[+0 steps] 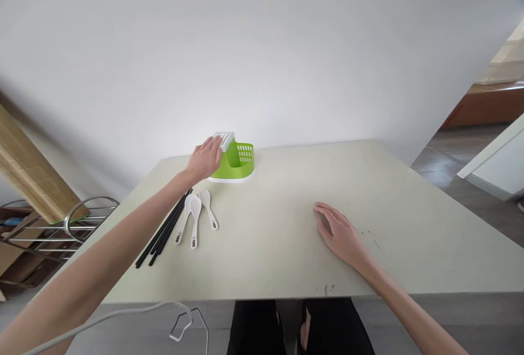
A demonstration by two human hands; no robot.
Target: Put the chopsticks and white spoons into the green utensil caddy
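My left hand (206,158) reaches across the table to the green utensil holder (241,171), its fingers closed over the white slotted top (227,140). The holder stands upright near the wall, with an open lattice basket on its right side and a white base. Below my left forearm lie several black chopsticks (166,232), partly covered by the arm. Beside them rest three white spoons (195,208), their handles pointing toward me. On the right, my right hand (338,233) lies on the tabletop with fingers loosely stretched out, holding nothing.
The pale table (278,235) stands against a white wall (286,55). Left of it are a metal rack (88,218) and a tan upright board (36,167). A white cable (135,310) hangs at the front left edge.
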